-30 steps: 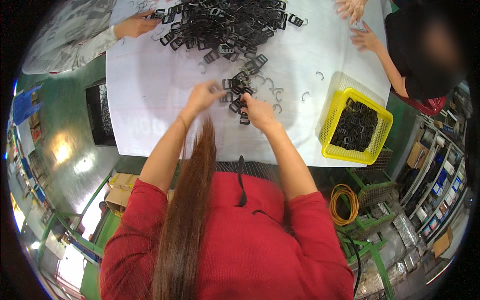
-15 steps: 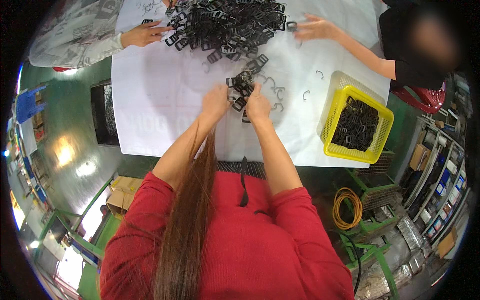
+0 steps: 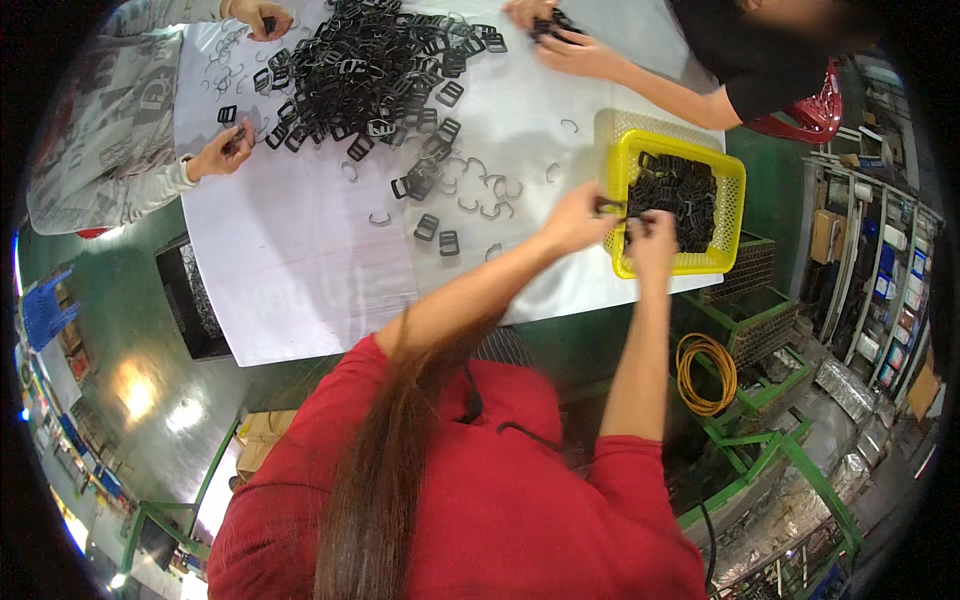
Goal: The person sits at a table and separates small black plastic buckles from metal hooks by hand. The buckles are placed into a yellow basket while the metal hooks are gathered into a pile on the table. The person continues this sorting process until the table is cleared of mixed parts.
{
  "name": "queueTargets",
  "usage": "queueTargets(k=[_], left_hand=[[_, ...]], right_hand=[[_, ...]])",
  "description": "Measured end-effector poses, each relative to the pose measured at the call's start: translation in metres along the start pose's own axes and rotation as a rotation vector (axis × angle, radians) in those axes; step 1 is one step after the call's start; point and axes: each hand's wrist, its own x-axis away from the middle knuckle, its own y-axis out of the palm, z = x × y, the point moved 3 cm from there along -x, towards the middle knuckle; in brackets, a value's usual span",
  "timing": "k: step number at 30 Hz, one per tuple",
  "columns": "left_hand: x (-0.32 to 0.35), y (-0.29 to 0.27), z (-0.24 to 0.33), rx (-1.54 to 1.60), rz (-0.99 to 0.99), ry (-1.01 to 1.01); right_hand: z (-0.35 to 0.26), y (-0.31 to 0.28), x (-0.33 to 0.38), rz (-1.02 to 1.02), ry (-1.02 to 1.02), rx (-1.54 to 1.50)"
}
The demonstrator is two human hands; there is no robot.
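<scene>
My left hand (image 3: 575, 215) and my right hand (image 3: 650, 238) are together at the near left rim of a yellow mesh basket (image 3: 735, 200) that holds several black plastic buckles (image 3: 680, 190). My left fingers pinch a black buckle (image 3: 610, 207) over the rim. My right fingers curl on a black piece beside it. A big pile of black buckles (image 3: 360, 70) lies at the far side of the white-covered table (image 3: 300, 260). A few loose buckles (image 3: 440, 235) and bent wire clips (image 3: 480, 190) lie between the pile and my arms.
A co-worker in grey patterned sleeves has a hand (image 3: 220, 155) at the pile's left. Another in black reaches in with both hands (image 3: 570, 50) at the top. An orange coiled hose (image 3: 705, 375), green metal frames (image 3: 770, 450) and shelves (image 3: 880, 270) stand to the right.
Both my hands moved from the loose buckles at the table's middle rightward to the yellow basket's rim. The co-workers' hands shifted around the pile.
</scene>
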Motion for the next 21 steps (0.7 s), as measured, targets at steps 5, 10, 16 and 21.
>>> queueTargets(k=[5, 10, 16, 21], left_hand=[[-0.015, 0.005, 0.033, -0.230, 0.220, 0.280], [0.027, -0.140, -0.059, -0.662, 0.696, 0.201], [0.077, -0.189, -0.090, -0.899, 0.747, -0.213], [0.077, -0.210, -0.119, -0.686, 0.609, -0.072]], right_hand=[[0.015, -0.065, -0.046, 0.184, 0.078, 0.482], [-0.073, 0.053, -0.042, -0.079, -0.295, 0.022], [-0.191, 0.202, -0.014, -0.246, -0.409, -0.083], [-0.171, 0.233, -0.011, -0.643, -0.446, -0.109]])
